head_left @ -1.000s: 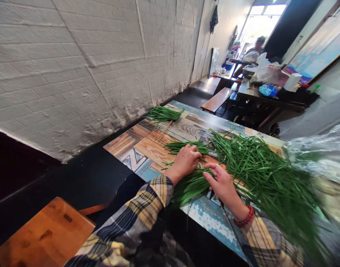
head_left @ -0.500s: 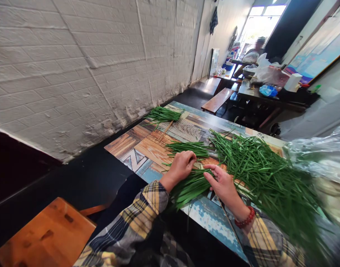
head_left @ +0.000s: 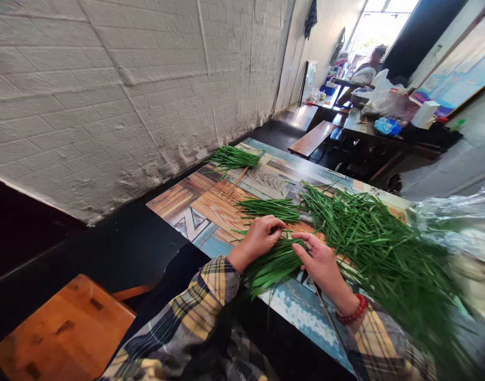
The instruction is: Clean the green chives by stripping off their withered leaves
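Note:
My left hand [head_left: 261, 241] is closed, its fingertips pinched at a thin green stalk end. Facing it, my right hand [head_left: 321, 267] has thumb and index finger apart, its other fingers partly hidden. Under and between both hands lies a bundle of garlic chives [head_left: 274, 267]. A thin stick [head_left: 330, 317] runs from beneath my right palm toward the sleeve; whether the palm grips it is unclear. Just beyond my left hand is a small chive bunch [head_left: 270, 208]. To the right spreads a large chive pile [head_left: 369, 233].
Another chive bunch [head_left: 235, 157] lies at the table's far left, beside thin sticks [head_left: 237, 181]. Clear plastic wrapping [head_left: 460, 217] borders the pile. An orange stool [head_left: 63, 328] stands lower left, by a white brick wall [head_left: 147, 106]. Farther off are a bench [head_left: 312, 138] and a person [head_left: 371, 61].
The view has shifted slightly. My left fingertips have come a little to the right, nearer my right hand. My right hand keeps nearly the same pose.

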The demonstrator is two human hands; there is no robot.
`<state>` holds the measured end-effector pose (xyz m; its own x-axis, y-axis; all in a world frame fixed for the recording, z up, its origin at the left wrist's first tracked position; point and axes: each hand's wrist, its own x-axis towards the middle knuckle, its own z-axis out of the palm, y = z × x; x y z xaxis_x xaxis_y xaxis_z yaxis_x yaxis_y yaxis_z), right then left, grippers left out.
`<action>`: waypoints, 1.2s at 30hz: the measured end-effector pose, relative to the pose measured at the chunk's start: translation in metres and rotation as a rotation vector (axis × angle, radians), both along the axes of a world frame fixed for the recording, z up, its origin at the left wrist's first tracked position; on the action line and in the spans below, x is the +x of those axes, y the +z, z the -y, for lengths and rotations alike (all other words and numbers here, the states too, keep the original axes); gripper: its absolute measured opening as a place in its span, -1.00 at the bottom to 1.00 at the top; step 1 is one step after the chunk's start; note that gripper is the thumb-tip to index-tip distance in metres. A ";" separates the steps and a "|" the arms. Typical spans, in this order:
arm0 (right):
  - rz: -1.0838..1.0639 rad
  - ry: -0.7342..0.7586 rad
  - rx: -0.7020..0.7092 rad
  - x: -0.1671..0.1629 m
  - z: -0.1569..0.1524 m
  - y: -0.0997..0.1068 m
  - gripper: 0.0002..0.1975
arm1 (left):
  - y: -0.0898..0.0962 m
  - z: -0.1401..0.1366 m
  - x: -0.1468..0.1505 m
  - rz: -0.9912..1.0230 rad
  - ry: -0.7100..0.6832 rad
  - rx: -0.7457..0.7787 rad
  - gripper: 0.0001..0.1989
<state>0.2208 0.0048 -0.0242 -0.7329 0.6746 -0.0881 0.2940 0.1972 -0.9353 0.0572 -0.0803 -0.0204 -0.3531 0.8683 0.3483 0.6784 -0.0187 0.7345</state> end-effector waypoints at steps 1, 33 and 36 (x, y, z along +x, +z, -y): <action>0.000 0.000 0.001 0.000 0.000 0.000 -0.61 | 0.000 0.000 0.000 0.012 0.003 0.010 -0.82; 0.026 0.015 0.039 0.000 0.000 -0.001 -0.65 | 0.002 -0.001 0.005 0.131 -0.043 0.045 -0.90; 0.020 0.024 0.038 0.000 0.000 -0.001 -0.65 | 0.002 -0.001 0.005 0.133 -0.044 0.049 -0.90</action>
